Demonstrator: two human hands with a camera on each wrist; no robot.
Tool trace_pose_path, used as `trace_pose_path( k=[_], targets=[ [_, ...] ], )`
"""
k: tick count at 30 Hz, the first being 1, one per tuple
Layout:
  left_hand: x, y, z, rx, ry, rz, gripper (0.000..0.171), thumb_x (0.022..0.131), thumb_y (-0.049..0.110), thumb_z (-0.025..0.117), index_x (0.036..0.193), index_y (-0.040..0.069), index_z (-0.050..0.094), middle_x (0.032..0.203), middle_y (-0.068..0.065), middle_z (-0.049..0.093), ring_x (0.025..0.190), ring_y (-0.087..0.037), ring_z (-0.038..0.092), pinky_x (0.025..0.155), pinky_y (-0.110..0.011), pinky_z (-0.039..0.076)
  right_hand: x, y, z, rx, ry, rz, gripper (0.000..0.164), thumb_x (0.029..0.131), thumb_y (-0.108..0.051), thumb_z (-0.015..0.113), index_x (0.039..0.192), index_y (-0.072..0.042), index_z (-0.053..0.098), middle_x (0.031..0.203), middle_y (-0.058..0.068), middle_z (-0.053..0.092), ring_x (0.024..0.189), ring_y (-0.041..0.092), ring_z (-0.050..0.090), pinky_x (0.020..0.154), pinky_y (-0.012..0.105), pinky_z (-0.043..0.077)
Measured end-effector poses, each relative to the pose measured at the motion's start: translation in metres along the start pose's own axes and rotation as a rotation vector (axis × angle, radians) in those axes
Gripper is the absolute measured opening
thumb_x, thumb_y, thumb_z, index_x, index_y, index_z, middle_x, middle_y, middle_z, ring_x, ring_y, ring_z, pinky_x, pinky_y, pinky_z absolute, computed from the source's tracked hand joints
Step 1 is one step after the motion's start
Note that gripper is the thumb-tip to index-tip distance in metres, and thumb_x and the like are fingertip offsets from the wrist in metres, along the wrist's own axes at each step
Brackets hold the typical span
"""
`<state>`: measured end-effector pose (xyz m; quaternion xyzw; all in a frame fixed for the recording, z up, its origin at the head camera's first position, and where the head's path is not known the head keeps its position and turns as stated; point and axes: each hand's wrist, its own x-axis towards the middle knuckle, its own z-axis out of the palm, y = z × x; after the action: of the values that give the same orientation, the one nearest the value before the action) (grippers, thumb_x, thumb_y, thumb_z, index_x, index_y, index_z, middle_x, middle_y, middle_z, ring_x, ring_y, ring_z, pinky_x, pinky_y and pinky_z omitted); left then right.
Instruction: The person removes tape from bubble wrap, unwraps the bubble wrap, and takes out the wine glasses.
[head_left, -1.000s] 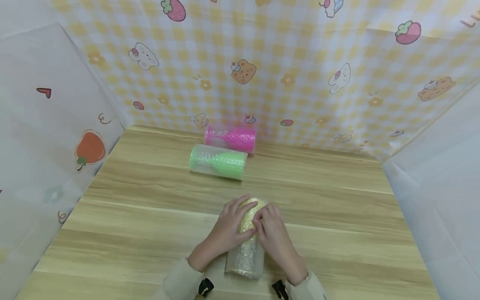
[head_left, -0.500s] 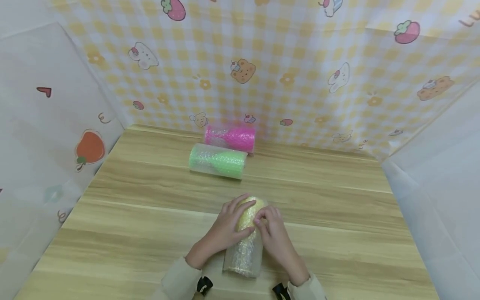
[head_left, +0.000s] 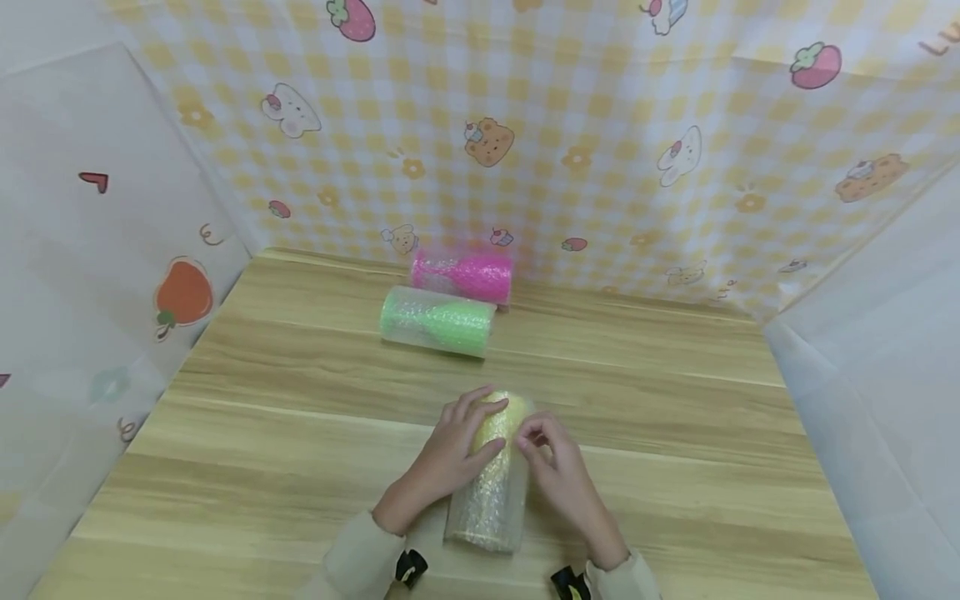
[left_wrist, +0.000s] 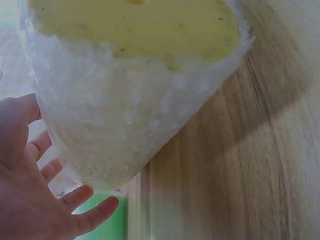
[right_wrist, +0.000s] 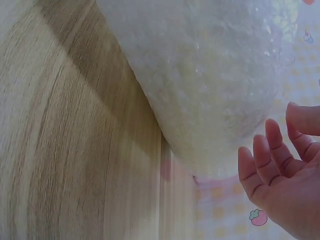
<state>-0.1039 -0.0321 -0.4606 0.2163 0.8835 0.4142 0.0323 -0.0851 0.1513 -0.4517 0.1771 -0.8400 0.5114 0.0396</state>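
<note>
A yellow goblet [head_left: 498,427] lies on the table, rolled in clear bubble wrap [head_left: 486,515]. My left hand [head_left: 444,458] rests along its left side, fingers spread over the yellow end and thumb stretched across the wrap. The goblet's flat yellow base [left_wrist: 140,30] faces the left wrist camera. At the right edge of the wrap is my right hand [head_left: 558,471], with thumb and index fingertips brought together. In the right wrist view, the other fingers [right_wrist: 262,162] bend loosely beside the wrap; I cannot tell whether the fingertips pinch anything.
Farther back lie a green goblet [head_left: 457,325] and a pink goblet [head_left: 480,277], both in bubble wrap and side by side. A yellow checked cloth [head_left: 577,108] hangs behind the wooden table [head_left: 660,400]. White sheets stand at left and right.
My right hand has drawn slightly to the right from the wrap. The left hand and wrapped yellow goblet have shifted a little leftward. The green and pink goblets lie still.
</note>
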Motion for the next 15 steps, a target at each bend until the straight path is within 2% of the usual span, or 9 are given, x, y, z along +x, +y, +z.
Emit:
trace_pose_path(
  k=[7, 12, 15],
  targets=[
    [0.002, 0.001, 0.000, 0.000, 0.038, -0.051, 0.047, 0.090, 0.034, 0.059, 0.132, 0.015, 0.048, 0.146, -0.010, 0.032, 0.126, -0.036, 0.036, 0.093, -0.055, 0.043, -0.002, 0.002, -0.005, 0.102, 0.019, 0.035, 0.004, 0.092, -0.005, 0.054, 0.095, -0.004, 0.055, 0.097, 0.008, 0.060, 0.090, 0.010, 0.054, 0.082, 0.024, 0.049],
    [0.007, 0.006, 0.002, 0.046, 0.071, -0.083, 0.049, 0.085, 0.036, 0.064, 0.126, 0.013, 0.051, 0.140, -0.012, 0.037, 0.123, -0.037, 0.038, 0.091, -0.052, 0.044, -0.005, 0.001, -0.009, 0.148, 0.050, 0.129, 0.011, 0.091, -0.009, 0.057, 0.100, -0.003, 0.055, 0.100, 0.010, 0.060, 0.091, 0.009, 0.055, 0.084, 0.024, 0.048],
    [0.010, 0.010, 0.006, 0.097, 0.086, -0.077, 0.049, 0.083, 0.037, 0.066, 0.122, 0.012, 0.052, 0.136, -0.013, 0.039, 0.120, -0.037, 0.040, 0.090, -0.050, 0.045, -0.003, 0.002, -0.013, 0.117, 0.076, 0.195, 0.018, 0.091, -0.010, 0.057, 0.105, 0.001, 0.055, 0.099, 0.012, 0.061, 0.090, 0.010, 0.055, 0.082, 0.023, 0.048]
  ],
)
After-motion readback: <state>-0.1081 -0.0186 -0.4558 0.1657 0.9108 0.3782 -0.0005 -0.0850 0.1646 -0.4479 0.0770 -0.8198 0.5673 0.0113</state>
